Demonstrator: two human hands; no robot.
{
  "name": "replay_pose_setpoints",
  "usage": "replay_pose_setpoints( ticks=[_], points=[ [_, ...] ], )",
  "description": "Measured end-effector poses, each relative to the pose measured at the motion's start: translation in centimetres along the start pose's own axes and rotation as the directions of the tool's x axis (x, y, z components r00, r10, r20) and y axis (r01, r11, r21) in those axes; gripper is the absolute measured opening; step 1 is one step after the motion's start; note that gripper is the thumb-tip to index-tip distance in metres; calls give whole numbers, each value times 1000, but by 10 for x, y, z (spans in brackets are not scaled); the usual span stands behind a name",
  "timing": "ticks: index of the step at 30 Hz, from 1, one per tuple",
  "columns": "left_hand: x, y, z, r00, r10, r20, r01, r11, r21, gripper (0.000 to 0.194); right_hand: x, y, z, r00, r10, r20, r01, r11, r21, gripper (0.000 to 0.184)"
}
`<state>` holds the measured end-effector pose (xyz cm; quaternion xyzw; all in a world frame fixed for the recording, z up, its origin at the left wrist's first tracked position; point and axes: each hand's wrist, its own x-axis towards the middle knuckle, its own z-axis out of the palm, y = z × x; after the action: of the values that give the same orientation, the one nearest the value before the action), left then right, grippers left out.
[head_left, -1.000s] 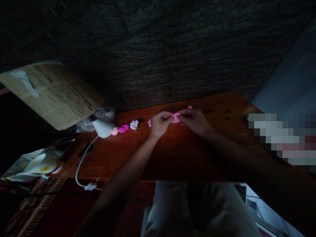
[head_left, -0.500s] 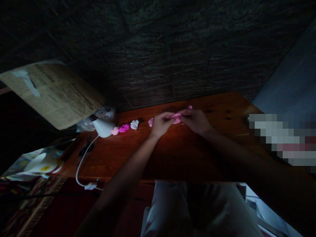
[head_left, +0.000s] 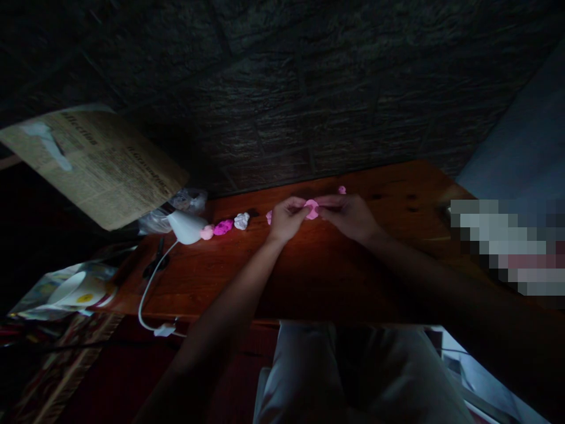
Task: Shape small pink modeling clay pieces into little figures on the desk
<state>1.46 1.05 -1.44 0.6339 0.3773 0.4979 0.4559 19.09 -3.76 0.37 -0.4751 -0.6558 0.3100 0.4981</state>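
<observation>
My left hand (head_left: 286, 219) and my right hand (head_left: 348, 215) meet over the far middle of a brown wooden table (head_left: 318, 271). Both pinch a small pink lump (head_left: 311, 208) of soft material between their fingertips, just above the tabletop. A tiny pink bit (head_left: 341, 189) lies on the table just behind my right hand. Left of my left hand lie a white crumpled lump (head_left: 241, 221), a magenta lump (head_left: 223, 227) and a pale pink lump (head_left: 206, 233) in a row.
A small white lamp (head_left: 185, 227) on a curved white stalk lights the table from the left. Newspaper (head_left: 92, 165) hangs at the left, with a crumpled plastic bag (head_left: 185, 201) beneath it. A white cup (head_left: 73, 290) sits at far left. A dark brick-pattern wall (head_left: 286, 88) stands behind.
Both hands have stayed together over the same spot. The pink lump between the fingers looks rounder and more compact than a second ago.
</observation>
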Motion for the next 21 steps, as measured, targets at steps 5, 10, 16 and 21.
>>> replay_pose_setpoints(
  ticks=[5, 10, 16, 21],
  points=[
    [-1, -1, 1, 999, -33, -1, 33, 999, -34, 24, 2, 5, 1, 995, 85, -57, -85, 996, 12, 19],
    [-2, 1, 2, 999, -33, 31, 35, 997, -62, 31, 4, 9, 0, 977, 203, 64, -206, 977, 61, 16],
    [-1, 0, 1, 999, 20, 38, -21, 1000, 16, 25, 3, 9, 0, 987, 157, 16, -158, 986, 57, 14],
    [0, 3, 2, 999, 42, 12, -42, 998, 41, 22, 0, 5, 1, 992, 126, 20, -128, 988, 83, 16]
  ],
)
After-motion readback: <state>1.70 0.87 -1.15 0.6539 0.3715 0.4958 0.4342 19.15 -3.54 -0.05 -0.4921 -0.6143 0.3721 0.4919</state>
